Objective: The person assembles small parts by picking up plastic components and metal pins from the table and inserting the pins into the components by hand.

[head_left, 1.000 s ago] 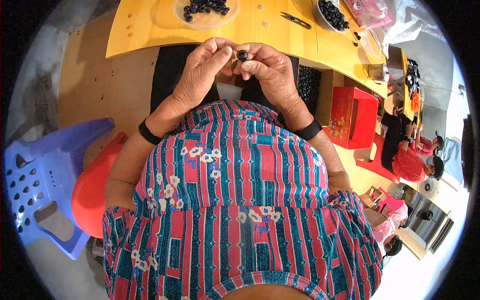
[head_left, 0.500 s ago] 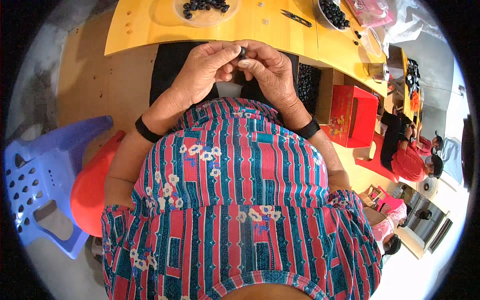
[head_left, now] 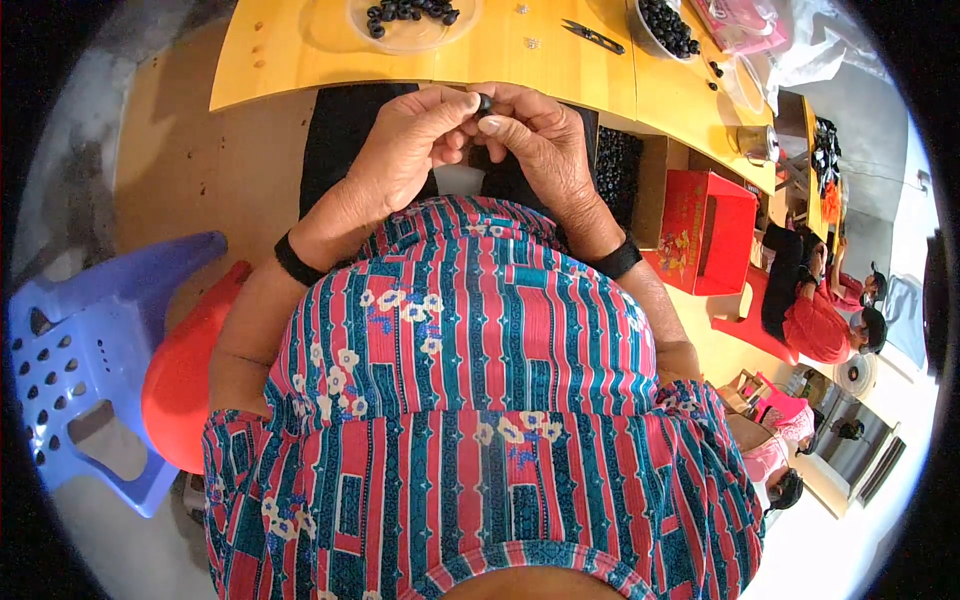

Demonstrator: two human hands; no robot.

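Observation:
A small black rounded part (head_left: 485,104), like the ones in the dishes, sits between the fingertips of both my hands, just in front of the table's near edge. My left hand (head_left: 412,140) pinches it from the left with thumb and forefinger. From the other side, the thumb and fingers of my right hand (head_left: 540,138) close on it. My fingers cover most of its surface, so its exact kind cannot be made out. Beyond my hands, a clear shallow dish (head_left: 420,40) on the yellow table (head_left: 300,60) holds several similar black parts.
Thread snips (head_left: 594,37) lie on the table right of the dish. A bowl (head_left: 650,40) of black parts stands farther right. Below the tabletop is a red box (head_left: 700,235). A blue plastic chair (head_left: 100,350) is at left; other people (head_left: 820,325) sit at far right.
Both hands keep their pinch on the small black part and have barely shifted. Slightly more of its dark surface shows between my fingertips.

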